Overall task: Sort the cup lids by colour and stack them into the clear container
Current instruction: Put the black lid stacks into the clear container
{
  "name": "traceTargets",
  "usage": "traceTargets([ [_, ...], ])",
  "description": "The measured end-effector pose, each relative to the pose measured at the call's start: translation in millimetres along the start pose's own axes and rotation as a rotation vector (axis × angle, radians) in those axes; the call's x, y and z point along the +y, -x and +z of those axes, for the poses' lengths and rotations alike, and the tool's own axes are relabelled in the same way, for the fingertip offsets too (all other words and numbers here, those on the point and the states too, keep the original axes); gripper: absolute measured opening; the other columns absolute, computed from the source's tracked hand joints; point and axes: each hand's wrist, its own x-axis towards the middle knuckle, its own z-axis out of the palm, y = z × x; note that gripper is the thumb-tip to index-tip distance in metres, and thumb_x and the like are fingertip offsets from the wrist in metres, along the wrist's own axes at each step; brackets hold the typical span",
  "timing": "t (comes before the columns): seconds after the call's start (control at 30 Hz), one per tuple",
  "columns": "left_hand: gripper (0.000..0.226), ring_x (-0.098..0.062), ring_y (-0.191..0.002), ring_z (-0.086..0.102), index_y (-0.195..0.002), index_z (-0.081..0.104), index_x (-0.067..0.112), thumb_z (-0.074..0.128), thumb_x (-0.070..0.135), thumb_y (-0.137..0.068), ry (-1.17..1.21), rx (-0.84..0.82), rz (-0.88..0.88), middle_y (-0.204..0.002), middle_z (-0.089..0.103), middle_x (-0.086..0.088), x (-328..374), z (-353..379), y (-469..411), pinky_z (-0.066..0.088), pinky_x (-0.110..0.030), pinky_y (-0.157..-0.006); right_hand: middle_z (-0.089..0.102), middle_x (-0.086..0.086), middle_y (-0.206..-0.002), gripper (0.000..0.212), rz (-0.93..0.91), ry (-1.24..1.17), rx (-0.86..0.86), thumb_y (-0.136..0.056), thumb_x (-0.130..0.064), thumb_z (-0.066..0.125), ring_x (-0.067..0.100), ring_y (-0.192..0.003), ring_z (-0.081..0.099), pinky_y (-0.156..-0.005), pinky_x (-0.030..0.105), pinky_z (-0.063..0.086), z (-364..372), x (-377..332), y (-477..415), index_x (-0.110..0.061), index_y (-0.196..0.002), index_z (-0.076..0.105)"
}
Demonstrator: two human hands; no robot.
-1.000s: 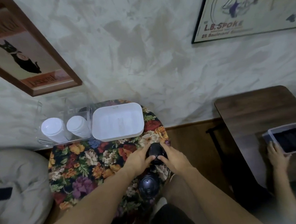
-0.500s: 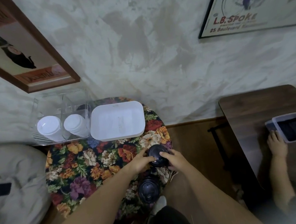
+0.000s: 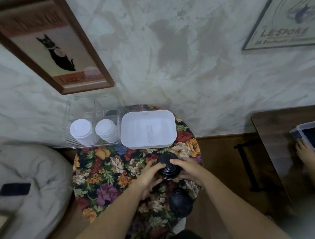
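Note:
A stack of black cup lids (image 3: 168,165) stands on the round floral table (image 3: 104,169), just in front of the white tub. My left hand (image 3: 149,173) grips its left side and my right hand (image 3: 189,169) its right side. A second stack of black lids (image 3: 180,203) sits nearer me on the table. The clear container (image 3: 93,122) at the back left holds two stacks of white lids (image 3: 81,131) (image 3: 107,130) in front, and a dark lid (image 3: 111,113) shows in a rear compartment.
An empty white rectangular tub (image 3: 148,129) stands right of the clear container. A grey cushion (image 3: 25,188) lies to the left. At the right, another person's hand (image 3: 306,151) rests by a tray (image 3: 310,135) on a dark wooden table (image 3: 281,131).
Both hands stay on the black lid stack. The camera has tilted and shifted a little, so the scene sits differently in the frame. The other person's hand stays by the tray.

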Motion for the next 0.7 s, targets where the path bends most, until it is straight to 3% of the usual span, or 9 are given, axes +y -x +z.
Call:
traceTargets([
  [0.13, 0.047, -0.017, -0.121, 0.06, -0.131, 0.056, 0.029, 0.076, 0.038, -0.09, 0.003, 0.011, 0.054, -0.131, 0.065, -0.001, 24, -46, 26, 0.053, -0.032, -0.092, 0.067, -0.004, -0.118, 0.025, -0.083, 0.129, -0.03, -0.095, -0.044, 0.07, 0.009, -0.101, 0.065, -0.087, 0.032, 0.057, 45, -30, 3, -0.027, -0.112, 0.064],
  [0.27, 0.057, -0.018, -0.118, 0.065, -0.132, 0.058, 0.027, 0.081, 0.046, -0.084, -0.033, 0.032, 0.171, -0.13, 0.067, 0.0, 60, -98, 49, 0.056, -0.035, -0.091, 0.066, -0.005, -0.128, 0.062, -0.213, 0.27, 0.011, -0.084, -0.063, 0.073, 0.012, -0.11, 0.065, -0.083, 0.031, 0.056, 92, -71, -6, -0.025, -0.132, 0.063],
  [0.47, 0.049, -0.013, -0.096, 0.076, -0.132, 0.058, 0.019, 0.078, 0.034, -0.09, -0.073, 0.13, 0.377, -0.117, 0.073, -0.004, 135, -164, 71, 0.059, -0.025, -0.073, 0.073, -0.003, -0.119, 0.048, -0.389, 0.266, -0.012, -0.092, -0.049, 0.073, 0.01, -0.105, 0.069, -0.077, 0.022, 0.058, 160, -155, -10, -0.02, -0.129, 0.067],
  [0.57, 0.052, -0.019, -0.107, 0.071, -0.133, 0.057, 0.023, 0.078, 0.042, -0.089, -0.148, 0.173, 0.426, -0.122, 0.07, -0.004, 173, -188, 71, 0.061, -0.036, -0.089, 0.074, -0.003, -0.117, 0.044, -0.424, 0.268, -0.02, -0.091, -0.052, 0.072, 0.015, -0.108, 0.07, -0.09, 0.035, 0.06, 180, -191, -21, -0.025, -0.125, 0.069],
  [0.7, 0.062, -0.023, -0.114, 0.067, -0.138, 0.054, 0.021, 0.078, 0.046, -0.086, -0.135, 0.151, 0.43, -0.124, 0.069, -0.006, 218, -210, 58, 0.056, -0.04, -0.1, 0.073, -0.003, -0.116, 0.049, -0.456, 0.276, 0.027, -0.087, -0.057, 0.074, 0.019, -0.106, 0.07, -0.091, 0.037, 0.058, 194, -235, -43, -0.024, -0.123, 0.068],
])
